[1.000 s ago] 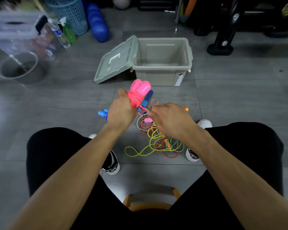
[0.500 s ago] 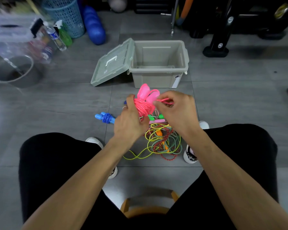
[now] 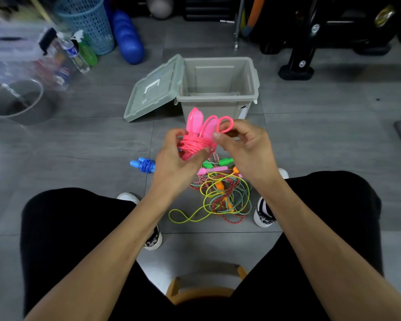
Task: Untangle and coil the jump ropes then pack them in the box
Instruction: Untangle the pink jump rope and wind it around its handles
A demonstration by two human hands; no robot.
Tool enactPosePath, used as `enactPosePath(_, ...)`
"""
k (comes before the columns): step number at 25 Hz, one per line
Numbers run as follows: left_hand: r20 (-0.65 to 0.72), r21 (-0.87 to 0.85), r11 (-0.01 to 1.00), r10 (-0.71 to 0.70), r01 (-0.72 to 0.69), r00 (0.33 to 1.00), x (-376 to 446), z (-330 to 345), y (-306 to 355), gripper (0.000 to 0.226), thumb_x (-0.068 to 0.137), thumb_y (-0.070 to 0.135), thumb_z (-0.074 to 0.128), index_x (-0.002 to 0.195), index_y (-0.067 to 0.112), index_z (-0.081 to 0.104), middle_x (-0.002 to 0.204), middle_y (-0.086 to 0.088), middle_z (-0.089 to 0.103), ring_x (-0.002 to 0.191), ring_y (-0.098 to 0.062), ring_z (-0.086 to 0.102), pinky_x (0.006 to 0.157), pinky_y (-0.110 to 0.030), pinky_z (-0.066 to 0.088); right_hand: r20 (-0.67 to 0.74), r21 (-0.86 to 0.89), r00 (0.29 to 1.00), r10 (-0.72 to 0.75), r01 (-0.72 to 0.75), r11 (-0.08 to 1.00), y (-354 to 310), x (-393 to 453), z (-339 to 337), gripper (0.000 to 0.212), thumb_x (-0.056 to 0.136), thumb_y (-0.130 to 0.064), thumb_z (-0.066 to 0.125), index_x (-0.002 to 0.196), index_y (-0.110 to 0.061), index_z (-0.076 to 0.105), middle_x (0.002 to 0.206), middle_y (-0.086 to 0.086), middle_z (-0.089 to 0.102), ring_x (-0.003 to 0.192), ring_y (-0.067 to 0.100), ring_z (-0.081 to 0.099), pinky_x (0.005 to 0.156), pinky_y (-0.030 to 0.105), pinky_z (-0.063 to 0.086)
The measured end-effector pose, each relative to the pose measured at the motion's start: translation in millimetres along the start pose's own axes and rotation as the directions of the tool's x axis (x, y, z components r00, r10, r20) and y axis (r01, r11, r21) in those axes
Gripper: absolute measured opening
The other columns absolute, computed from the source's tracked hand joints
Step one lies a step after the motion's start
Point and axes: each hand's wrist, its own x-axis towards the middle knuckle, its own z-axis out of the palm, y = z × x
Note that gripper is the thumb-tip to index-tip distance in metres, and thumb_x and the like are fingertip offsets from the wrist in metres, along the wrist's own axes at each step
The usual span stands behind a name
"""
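My left hand [image 3: 178, 164] grips a pink jump rope [image 3: 196, 141] wound around its two pink handles, which stick up above the fingers. My right hand [image 3: 245, 147] pinches a loose pink loop of that rope at the top right of the bundle. Below them on the floor lies a tangle of ropes [image 3: 225, 198], yellow-green, red and green, with orange, green and pink handles. A coiled blue rope [image 3: 144, 165] lies to the left. The grey box [image 3: 218, 98] stands open beyond my hands, nothing visible inside.
The box lid [image 3: 153, 89] leans open on its left. My shoes and knees flank the rope pile, and a wooden stool [image 3: 202, 288] is under me. A metal bowl [image 3: 19, 103], bottles, a blue basket [image 3: 88, 24] and black gym equipment [image 3: 310, 38] ring the far floor.
My right hand rose from the floor pile to the pink bundle and drew out a loop of pink rope. Both hands lifted slightly toward the box.
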Motion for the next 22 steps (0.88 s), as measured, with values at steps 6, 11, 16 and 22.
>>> enactPosePath(6,-0.039,-0.016,0.996,0.084,-0.085,0.996,-6,4,9,0.036,0.069,0.019,0.066,0.096,0.035,0.048,0.085,0.005,0.067,0.076,-0.026,0.065,0.072,-0.05,0.054,0.018,-0.27,0.995,-0.103,0.104,0.957,9,2,9,0.014,0.091,-0.016,0.058,0.098,-0.008,0.067,0.088,0.005,0.066,0.081,0.017,0.061,0.076,0.037,0.05)
enactPosePath(11,-0.045,-0.123,0.99,0.065,-0.071,0.997,-6,8,7,0.019,0.073,0.012,0.051,0.085,0.027,0.053,0.076,-0.009,0.064,0.071,-0.036,0.064,0.067,-0.054,0.053,-0.031,-0.236,0.997,-0.064,0.055,0.97,3,1,10,0.021,0.085,-0.015,0.067,0.104,-0.01,0.059,0.079,-0.001,0.069,0.072,0.007,0.062,0.069,0.018,0.049)
enactPosePath(16,-0.055,-0.075,0.991,0.106,-0.11,0.993,-10,10,9,0.024,0.08,0.013,0.047,0.09,0.029,0.061,0.077,0.0,0.066,0.068,-0.03,0.063,0.064,-0.044,0.054,-0.029,-0.255,0.99,-0.135,0.124,0.959,7,2,9,0.011,0.085,-0.014,0.067,0.093,-0.008,0.069,0.082,0.0,0.069,0.074,0.01,0.063,0.073,0.031,0.052)
enactPosePath(22,0.089,0.057,0.995,0.075,-0.08,0.993,-10,7,15,0.018,0.089,0.007,0.049,0.088,0.023,0.056,0.079,0.001,0.065,0.067,-0.01,0.062,0.062,-0.023,0.048,0.002,-0.283,0.995,-0.095,0.091,0.955,11,4,2,0.014,0.086,-0.013,0.066,0.097,-0.01,0.073,0.085,0.002,0.069,0.075,0.011,0.062,0.073,0.03,0.052)
